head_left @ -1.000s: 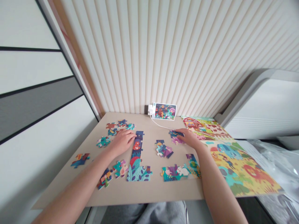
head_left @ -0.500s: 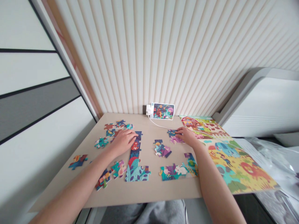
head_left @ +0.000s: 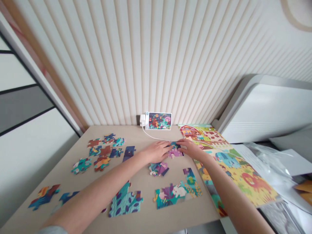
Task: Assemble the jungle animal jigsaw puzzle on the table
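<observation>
My left hand point(head_left: 159, 151) reaches across the table with its fingers stretched out, tips at the left edge of a few jigsaw puzzle pieces point(head_left: 175, 152) in blue and pink-purple. On their right edge rest the fingers and thumb of my right hand point(head_left: 190, 149), closed on that side. Just below my left hand lies a small joined purple and teal cluster point(head_left: 159, 169). Nearer me sits a joined strip with a white rabbit point(head_left: 179, 191). A joined teal leafy corner point(head_left: 125, 201) shows under my left forearm, which hides the middle of its dark column point(head_left: 129, 152).
Loose puzzle pieces point(head_left: 106, 151) spread over the table's left side. A picture card point(head_left: 159, 121) leans against the ribbed wall beside a white charger point(head_left: 142, 120), whose cable trails right. Farm and safari picture boards point(head_left: 243, 172) lie along the right edge, near plastic wrapping point(head_left: 273, 162).
My left hand has left the dark puzzle column and moved right to the pieces at my right hand. The right hand stays at those pieces. The view has shifted.
</observation>
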Tool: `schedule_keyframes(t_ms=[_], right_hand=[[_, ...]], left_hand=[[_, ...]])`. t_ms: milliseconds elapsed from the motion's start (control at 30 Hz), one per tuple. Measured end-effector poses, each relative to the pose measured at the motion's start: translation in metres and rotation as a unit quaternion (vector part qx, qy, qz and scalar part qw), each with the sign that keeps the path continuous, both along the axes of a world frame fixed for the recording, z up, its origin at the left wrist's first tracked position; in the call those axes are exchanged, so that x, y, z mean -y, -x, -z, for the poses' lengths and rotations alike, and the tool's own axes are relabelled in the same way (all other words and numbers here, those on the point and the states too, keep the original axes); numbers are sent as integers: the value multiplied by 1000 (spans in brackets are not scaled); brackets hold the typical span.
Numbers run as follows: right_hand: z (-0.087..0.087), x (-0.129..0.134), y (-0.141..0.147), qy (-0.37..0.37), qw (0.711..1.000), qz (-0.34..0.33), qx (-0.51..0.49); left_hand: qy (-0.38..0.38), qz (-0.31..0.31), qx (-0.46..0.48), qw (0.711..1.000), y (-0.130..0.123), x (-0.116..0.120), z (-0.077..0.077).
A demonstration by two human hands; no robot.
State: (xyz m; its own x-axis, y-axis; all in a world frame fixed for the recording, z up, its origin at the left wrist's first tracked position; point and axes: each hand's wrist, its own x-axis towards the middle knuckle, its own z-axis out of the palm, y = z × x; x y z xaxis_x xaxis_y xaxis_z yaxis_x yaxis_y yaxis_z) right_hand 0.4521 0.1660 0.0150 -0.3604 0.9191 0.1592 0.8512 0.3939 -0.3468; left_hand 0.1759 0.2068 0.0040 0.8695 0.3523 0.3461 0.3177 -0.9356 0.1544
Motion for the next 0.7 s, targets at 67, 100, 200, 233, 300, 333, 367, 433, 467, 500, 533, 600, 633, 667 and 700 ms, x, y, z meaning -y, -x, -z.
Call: schedule_keyframes(t_ms=[67, 100, 200, 233, 300, 333, 367, 433, 467, 500, 533, 600, 633, 667, 700], right_hand=[[5, 6, 0, -15, 1000, -4, 9], [8, 8, -1, -21, 1000, -2, 13], [13, 14, -1, -30, 999, 5, 13], [14, 15, -1, -30, 999, 6, 13], [15, 16, -2, -26, 1000, 5, 13], [15, 17, -1, -24, 1000, 5, 13], [15, 17, -1, -21, 1000, 6, 13], [14, 18, 0, -20, 1000, 5, 11], [14, 19, 1, -21, 1000, 3, 9], [13, 20, 1, -22, 1000, 1, 8], [13, 21, 2, -24, 1000, -1, 6], [13, 23, 3, -29, 1000, -5, 2], [13, 24, 3, -31, 999, -7, 1], [13, 24, 3, -33, 999, -9, 0], [13, 24, 3, -36, 999, -10, -1]], left_hand=[[2, -5, 0, 1000, 3, -2, 6], [5, -9, 3, 1000, 5, -2, 7], [14, -19, 18, 1000, 10, 3, 6], [18, -23, 23, 999, 10, 4, 6], [27, -30, 33, 999, 11, 6, 4], [30, -34, 36, 998, 11, 7, 4], [34, -37, 38, 998, 11, 7, 4], [44, -40, 37, 998, 10, 8, 3], [50, -43, 36, 997, 10, 8, 3], [57, -45, 35, 997, 11, 7, 2], [64, -47, 34, 996, 11, 7, 2], [77, -50, 32, 995, 12, 5, 0], [85, -54, 34, 994, 12, 4, 0], [92, -59, 36, 993, 13, 3, -1], [99, -65, 38, 992, 13, 2, -2]])
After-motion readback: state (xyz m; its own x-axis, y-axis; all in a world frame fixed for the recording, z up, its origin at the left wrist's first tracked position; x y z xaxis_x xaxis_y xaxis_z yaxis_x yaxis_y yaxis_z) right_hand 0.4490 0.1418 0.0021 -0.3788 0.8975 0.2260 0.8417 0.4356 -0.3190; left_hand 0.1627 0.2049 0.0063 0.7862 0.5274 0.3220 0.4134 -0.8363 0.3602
